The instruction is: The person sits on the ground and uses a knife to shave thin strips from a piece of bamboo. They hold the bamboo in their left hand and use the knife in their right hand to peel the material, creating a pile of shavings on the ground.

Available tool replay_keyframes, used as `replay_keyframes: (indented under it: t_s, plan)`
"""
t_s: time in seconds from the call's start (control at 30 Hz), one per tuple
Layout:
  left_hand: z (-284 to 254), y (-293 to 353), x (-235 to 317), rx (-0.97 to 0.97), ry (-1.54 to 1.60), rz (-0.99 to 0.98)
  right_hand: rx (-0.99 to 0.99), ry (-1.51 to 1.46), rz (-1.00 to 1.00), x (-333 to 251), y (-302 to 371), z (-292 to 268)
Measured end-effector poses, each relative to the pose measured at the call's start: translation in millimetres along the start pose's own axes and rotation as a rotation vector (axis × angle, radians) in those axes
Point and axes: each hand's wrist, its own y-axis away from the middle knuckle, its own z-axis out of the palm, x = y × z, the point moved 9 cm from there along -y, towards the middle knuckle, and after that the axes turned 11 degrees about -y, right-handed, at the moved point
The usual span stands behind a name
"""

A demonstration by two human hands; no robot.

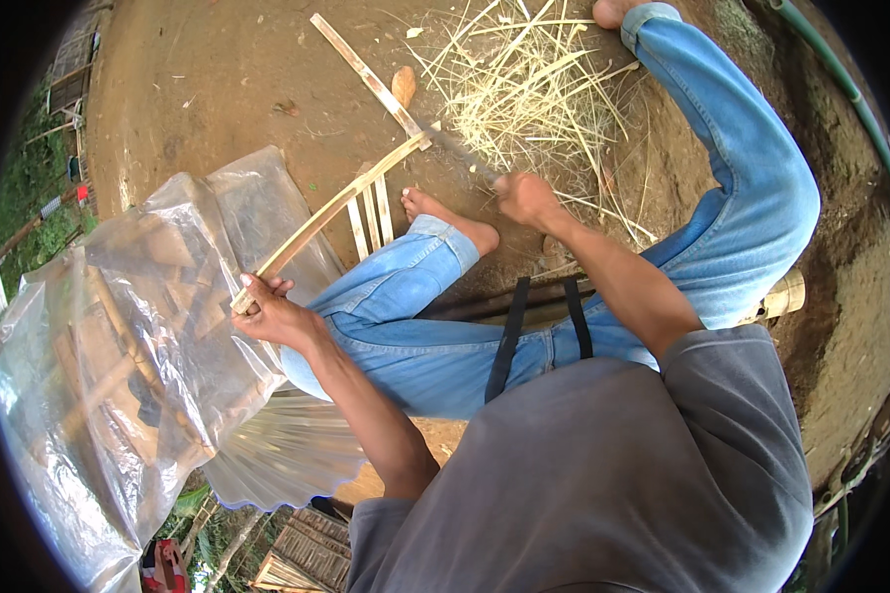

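Observation:
My left hand (277, 318) is closed round the near end of a long split bamboo strip (331, 210), which slants up and away to the right. In my right hand (530, 202) is the handle of a knife (465, 155); its dark blade, smeared by motion, reaches toward the strip's far end. I cannot tell whether blade and strip touch. Beyond that end another bamboo strip (361, 71) lies on the dirt. Several shorter pale strips (371, 215) lie beside my bare foot (455, 219), partly behind the held strip.
A heap of thin bamboo shavings (524, 89) covers the ground ahead. Clear plastic sheeting (99, 336) drapes over wooden pieces on the left. A brown leaf (403, 86) lies near the far strip. A green pipe (841, 74) runs along the right edge.

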Motion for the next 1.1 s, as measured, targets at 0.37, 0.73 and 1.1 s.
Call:
replay_keyframes:
  t_s: [0.37,0.73,1.1]
  plan:
    - [-2,2,-4,0.074,-0.05,-0.01,-0.048,0.004,-0.1,-26,7,27]
    - [0,8,-5,0.041,-0.076,-0.031,0.047,0.076,-0.004,16,-19,25]
    - [-4,-9,29,-0.299,0.307,0.037,0.409,0.209,-0.023,28,0,-30]
